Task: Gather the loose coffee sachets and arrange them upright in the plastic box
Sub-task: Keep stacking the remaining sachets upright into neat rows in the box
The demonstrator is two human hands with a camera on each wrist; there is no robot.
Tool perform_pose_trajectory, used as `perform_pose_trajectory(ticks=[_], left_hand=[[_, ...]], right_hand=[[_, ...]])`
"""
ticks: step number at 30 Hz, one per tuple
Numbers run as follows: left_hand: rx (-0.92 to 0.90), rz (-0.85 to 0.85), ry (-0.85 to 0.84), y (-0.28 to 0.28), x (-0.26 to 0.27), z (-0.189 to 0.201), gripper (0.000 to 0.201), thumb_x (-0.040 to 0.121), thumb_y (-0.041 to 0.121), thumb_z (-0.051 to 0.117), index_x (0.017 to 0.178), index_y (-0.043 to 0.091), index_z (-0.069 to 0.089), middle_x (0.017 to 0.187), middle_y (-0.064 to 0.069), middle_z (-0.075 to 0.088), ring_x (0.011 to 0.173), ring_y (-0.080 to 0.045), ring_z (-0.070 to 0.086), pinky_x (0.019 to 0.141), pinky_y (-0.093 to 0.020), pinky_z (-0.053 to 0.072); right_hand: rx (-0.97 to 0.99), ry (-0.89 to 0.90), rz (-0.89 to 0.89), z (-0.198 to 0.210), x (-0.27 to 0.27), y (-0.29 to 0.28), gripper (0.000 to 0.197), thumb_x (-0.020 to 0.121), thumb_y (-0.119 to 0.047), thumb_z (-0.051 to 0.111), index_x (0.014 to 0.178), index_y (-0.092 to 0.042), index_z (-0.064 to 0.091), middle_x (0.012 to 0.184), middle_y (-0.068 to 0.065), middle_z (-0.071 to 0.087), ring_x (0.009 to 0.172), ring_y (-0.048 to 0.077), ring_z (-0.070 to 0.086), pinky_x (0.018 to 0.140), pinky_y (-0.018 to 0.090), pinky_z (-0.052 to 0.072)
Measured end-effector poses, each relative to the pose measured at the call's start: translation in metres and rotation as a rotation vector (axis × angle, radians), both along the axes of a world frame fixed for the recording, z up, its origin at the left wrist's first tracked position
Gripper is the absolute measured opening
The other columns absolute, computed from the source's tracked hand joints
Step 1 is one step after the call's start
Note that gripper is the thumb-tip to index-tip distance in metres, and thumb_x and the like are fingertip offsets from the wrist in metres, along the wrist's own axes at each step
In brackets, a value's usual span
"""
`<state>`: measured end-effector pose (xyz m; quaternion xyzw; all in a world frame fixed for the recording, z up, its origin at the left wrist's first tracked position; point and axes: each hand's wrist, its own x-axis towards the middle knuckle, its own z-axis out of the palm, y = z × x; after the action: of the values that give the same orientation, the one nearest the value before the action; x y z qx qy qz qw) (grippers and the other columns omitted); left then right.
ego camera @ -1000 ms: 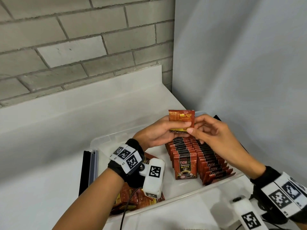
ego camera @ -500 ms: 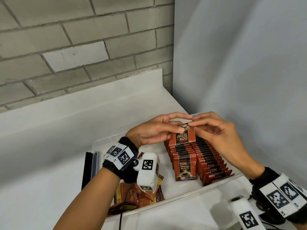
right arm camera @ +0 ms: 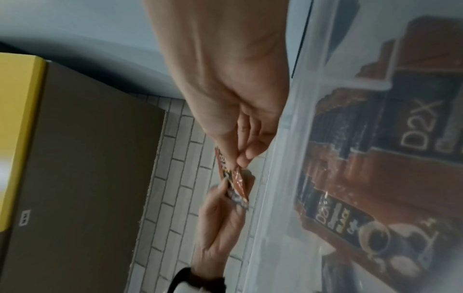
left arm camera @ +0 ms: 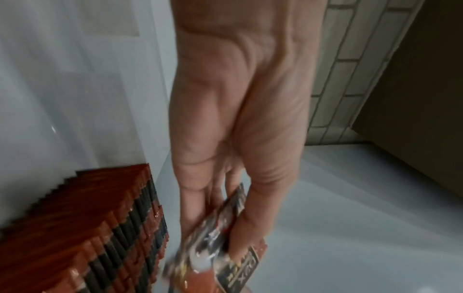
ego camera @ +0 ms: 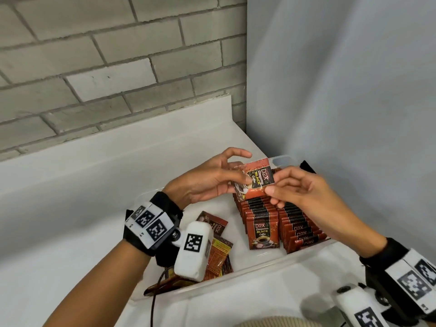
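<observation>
Hands share one coffee sachet [ego camera: 256, 179] above the plastic box [ego camera: 238, 278]: left hand [ego camera: 207, 180] pinches its left edge, right hand [ego camera: 299, 192] its right. Upright sachet rows [ego camera: 280, 220] fill the box's right side; loose sachets [ego camera: 218, 251] lie at its left.

Ahead of you a grey brick wall [ego camera: 99, 55] runs along the far edge of the white counter [ego camera: 70, 185], and a plain pale wall [ego camera: 342, 90] meets it at the counter's far right corner. In your right wrist view, a brown cardboard box [right arm camera: 82, 158] with a yellow band [right arm camera: 20, 119] stands against the bricks.
</observation>
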<state>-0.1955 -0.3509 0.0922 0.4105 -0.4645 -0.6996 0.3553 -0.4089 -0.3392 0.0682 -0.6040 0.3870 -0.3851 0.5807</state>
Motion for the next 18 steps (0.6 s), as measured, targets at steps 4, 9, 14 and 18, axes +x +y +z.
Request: perform_pose_trajectory(ticks=[4,9,14,18], left_hand=[[-0.035,-0.194,-0.209,0.01,0.023,0.007,0.047,0.081,0.006,0.069,0.121,0.019,0.048,0.104,-0.008,0.061,0.103,-0.022,0.064,0.09,-0.03,0.052],[-0.095,-0.486,-0.988,0.014,0.048,0.011,0.051,0.084,0.037,0.071,0.129,0.034,0.046,0.132,0.011,0.05,0.127,-0.011,0.044,0.104,-0.028,0.038],[0.103,-0.759,-1.306,0.013,0.041,0.003,0.09,0.083,0.049,0.068,0.151,0.036,0.011,0.158,0.01,0.016,0.146,-0.015,0.015,0.117,-0.036,0.019],[0.133,-0.841,-1.356,0.011,0.029,-0.003,0.099,0.084,0.045,0.068,0.153,0.032,-0.001,0.159,0.003,0.02,0.146,-0.021,0.02,0.116,-0.039,0.022]], right_hand=[[-0.117,0.215,0.116,0.011,-0.015,-0.002,0.018,0.07,-0.022,0.074,0.087,-0.015,0.07,0.077,-0.002,0.071,0.067,0.003,0.061,0.066,0.013,0.047],[-0.396,0.633,0.3,0.002,-0.019,0.002,0.01,0.076,-0.023,0.077,0.082,-0.03,0.072,0.074,-0.015,0.066,0.069,0.003,0.055,0.061,0.011,0.04],[-0.53,0.835,0.334,-0.015,-0.012,0.005,0.007,0.082,-0.025,0.073,0.084,-0.027,0.066,0.083,-0.018,0.054,0.087,-0.002,0.048,0.074,0.009,0.036],[-0.503,0.896,0.373,-0.017,-0.01,0.006,0.008,0.084,-0.023,0.071,0.085,-0.026,0.063,0.085,-0.016,0.053,0.089,-0.002,0.046,0.077,0.012,0.038]])
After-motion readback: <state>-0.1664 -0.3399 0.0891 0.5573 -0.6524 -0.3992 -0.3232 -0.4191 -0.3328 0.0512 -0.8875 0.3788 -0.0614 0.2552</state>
